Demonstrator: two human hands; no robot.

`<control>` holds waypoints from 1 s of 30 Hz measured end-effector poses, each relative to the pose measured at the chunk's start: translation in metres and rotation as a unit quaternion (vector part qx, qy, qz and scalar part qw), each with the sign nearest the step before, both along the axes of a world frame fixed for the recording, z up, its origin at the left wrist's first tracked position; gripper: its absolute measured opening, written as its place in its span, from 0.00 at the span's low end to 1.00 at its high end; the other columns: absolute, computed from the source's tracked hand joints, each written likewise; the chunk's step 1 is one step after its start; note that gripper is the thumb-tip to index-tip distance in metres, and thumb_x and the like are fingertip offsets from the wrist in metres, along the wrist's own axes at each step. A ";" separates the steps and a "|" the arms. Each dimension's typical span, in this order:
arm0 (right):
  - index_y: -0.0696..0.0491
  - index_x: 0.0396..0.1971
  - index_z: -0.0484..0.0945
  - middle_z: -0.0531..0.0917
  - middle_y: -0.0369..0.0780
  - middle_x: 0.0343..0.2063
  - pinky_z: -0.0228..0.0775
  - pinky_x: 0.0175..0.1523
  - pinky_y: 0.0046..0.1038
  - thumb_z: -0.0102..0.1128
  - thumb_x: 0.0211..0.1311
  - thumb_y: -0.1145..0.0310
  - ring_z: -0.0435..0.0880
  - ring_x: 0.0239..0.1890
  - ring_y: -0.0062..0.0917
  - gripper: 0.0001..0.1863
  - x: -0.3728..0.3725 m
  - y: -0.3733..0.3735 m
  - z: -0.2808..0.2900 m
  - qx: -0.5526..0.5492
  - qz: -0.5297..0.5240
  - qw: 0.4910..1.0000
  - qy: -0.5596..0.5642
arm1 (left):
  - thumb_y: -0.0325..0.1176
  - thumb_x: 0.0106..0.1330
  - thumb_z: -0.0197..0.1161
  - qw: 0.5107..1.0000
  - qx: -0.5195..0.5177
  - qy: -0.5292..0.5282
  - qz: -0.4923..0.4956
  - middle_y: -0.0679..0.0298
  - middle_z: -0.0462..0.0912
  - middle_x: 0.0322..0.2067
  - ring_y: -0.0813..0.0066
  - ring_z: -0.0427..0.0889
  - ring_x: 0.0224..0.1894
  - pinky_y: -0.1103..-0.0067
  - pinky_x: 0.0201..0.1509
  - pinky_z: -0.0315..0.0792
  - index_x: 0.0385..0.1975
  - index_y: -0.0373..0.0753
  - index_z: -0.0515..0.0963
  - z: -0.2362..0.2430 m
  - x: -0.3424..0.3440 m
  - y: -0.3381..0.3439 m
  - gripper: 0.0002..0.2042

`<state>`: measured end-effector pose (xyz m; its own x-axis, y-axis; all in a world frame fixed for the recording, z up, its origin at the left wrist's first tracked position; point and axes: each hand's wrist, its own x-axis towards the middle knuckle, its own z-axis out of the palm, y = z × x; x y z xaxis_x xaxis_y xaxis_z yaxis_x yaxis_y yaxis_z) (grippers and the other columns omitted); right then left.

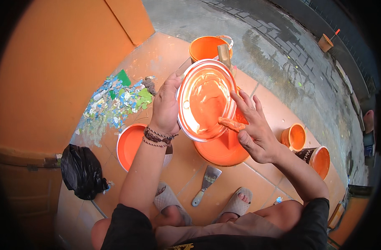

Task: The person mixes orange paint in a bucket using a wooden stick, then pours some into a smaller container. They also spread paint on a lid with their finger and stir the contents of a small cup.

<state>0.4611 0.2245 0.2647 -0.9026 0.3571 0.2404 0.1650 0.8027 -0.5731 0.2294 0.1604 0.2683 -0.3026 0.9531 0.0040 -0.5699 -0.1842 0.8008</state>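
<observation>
My left hand (169, 102) grips the left edge of a round paint bucket lid (184, 89) with a white rim, tilted up and smeared with wet orange paint. Against its right side is my right hand (257, 129), fingers spread; the index finger is coated in orange paint and lies over the lid's lower right part. Just below the lid stands a paint bucket (221, 155) of orange paint, its top partly hidden by the lid. Left of it, behind my left forearm, a white-rimmed tub (130, 146) also shows orange inside.
A handled bucket (201, 46) stands beyond the lid. At right are an orange cup (294, 137) and an orange-topped can (320, 162). A scraper (207, 183) lies between my feet. Paint chips (113, 102) and a black plastic bag (83, 171) lie along the orange wall (65, 75).
</observation>
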 end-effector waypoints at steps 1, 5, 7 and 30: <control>0.49 0.49 0.78 0.45 0.50 0.68 0.27 0.67 0.56 0.45 0.65 0.49 0.38 0.69 0.53 0.23 0.005 -0.005 -0.005 -0.001 0.006 1.000 -0.021 | 0.37 0.71 0.41 0.999 0.007 0.030 0.016 0.62 0.78 0.37 0.78 0.78 0.41 0.80 0.48 0.74 0.40 0.35 0.70 -0.003 0.003 -0.004 0.14; 0.55 0.44 0.79 0.45 0.53 0.68 0.31 0.67 0.56 0.55 0.60 0.50 0.41 0.69 0.53 0.24 0.013 -0.026 -0.021 0.046 -0.043 0.996 -0.068 | 0.36 0.71 0.41 0.991 0.027 0.110 0.065 0.67 0.73 0.35 0.82 0.74 0.40 0.82 0.49 0.70 0.37 0.35 0.70 -0.019 0.017 -0.019 0.12; 0.56 0.43 0.79 0.45 0.54 0.67 0.32 0.67 0.56 0.54 0.59 0.47 0.41 0.69 0.52 0.26 0.012 -0.033 -0.027 0.074 -0.066 0.992 -0.084 | 0.36 0.71 0.41 0.985 0.033 0.143 0.088 0.68 0.71 0.33 0.84 0.73 0.39 0.83 0.48 0.69 0.36 0.36 0.69 -0.024 0.025 -0.022 0.12; 0.32 0.66 0.57 0.76 0.34 0.16 0.64 0.24 0.29 0.47 0.54 0.71 0.78 0.21 0.26 0.36 -0.036 -0.003 -0.100 0.228 0.067 0.818 -0.524 | 0.36 0.70 0.42 0.924 0.069 0.285 0.246 0.69 0.61 0.28 0.84 0.60 0.31 0.86 0.38 0.59 0.25 0.35 0.63 -0.034 0.035 -0.039 0.13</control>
